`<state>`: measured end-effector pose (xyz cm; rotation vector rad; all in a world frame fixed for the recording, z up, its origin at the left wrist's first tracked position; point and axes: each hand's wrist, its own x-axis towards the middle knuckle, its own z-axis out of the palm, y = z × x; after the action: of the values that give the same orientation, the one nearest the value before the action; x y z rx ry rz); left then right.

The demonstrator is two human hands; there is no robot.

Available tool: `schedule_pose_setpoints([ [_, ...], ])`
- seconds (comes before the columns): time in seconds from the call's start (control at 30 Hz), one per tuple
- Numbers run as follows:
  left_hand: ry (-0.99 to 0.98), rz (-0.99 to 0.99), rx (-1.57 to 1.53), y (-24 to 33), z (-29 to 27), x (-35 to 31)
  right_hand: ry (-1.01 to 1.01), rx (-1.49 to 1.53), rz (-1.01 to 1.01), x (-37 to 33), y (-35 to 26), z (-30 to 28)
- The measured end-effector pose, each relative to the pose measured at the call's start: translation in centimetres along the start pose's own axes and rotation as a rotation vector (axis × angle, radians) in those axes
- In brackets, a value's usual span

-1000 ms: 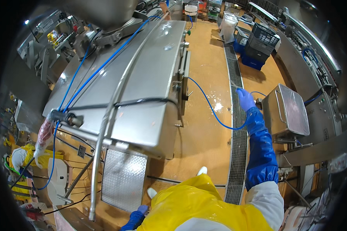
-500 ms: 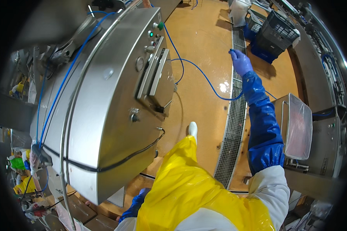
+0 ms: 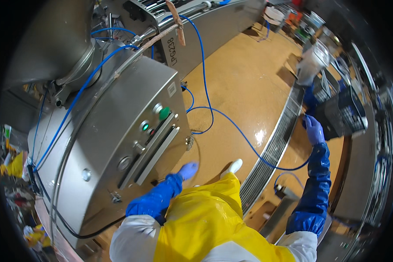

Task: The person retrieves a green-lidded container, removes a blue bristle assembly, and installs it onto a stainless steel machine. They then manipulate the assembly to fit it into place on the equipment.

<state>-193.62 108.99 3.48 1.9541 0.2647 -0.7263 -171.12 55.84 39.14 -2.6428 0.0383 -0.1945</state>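
My right hand (image 3: 314, 131), in a purple glove, is stretched out at the right over the floor drain, close to the dark crates. Its fingers are closed on a small blue end, the same colour as the blue hose (image 3: 238, 126); a thin pale streak shows by the fingertips. The hose curves across the floor from the steel machine (image 3: 118, 109) and passes behind my right sleeve. My left hand (image 3: 189, 170), also gloved in purple, hangs beside the machine's lower front, blurred, so its fingers cannot be read.
A grated drain (image 3: 270, 153) runs along the wet orange floor (image 3: 236, 78). Dark crates (image 3: 343, 111) and a bin with a clear bag (image 3: 312, 63) stand at the right. The machine's front bears a green knob (image 3: 164, 113) and protruding plates (image 3: 155, 155).
My view has swung, so the machine sits lower and the crates farther right. My left hand has come up into view beside the machine. My right hand is now nearer the crates.
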Motion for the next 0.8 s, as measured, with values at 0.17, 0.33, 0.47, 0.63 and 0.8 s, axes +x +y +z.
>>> schedule_pose_setpoints([
  [0.17,0.565,0.530,-0.317,18.9,-7.5,19.8,-0.044,-0.021,-0.141,16.5,3.6,0.9],
  [0.33,1.021,0.459,-0.699,30.7,-21.1,30.0,-0.152,-0.047,-0.211,31.9,2.5,0.8],
  [0.47,1.057,0.959,-0.973,24.0,-33.8,37.8,-0.199,-0.114,-0.348,44.4,-2.4,1.0],
  [0.63,1.603,0.189,-0.223,27.3,-38.4,41.7,-0.205,-0.191,-0.317,53.4,-3.4,3.2],
  [0.8,1.302,0.031,-0.563,24.4,-51.2,38.2,-0.200,-0.169,-0.347,62.8,-6.8,5.3],
])
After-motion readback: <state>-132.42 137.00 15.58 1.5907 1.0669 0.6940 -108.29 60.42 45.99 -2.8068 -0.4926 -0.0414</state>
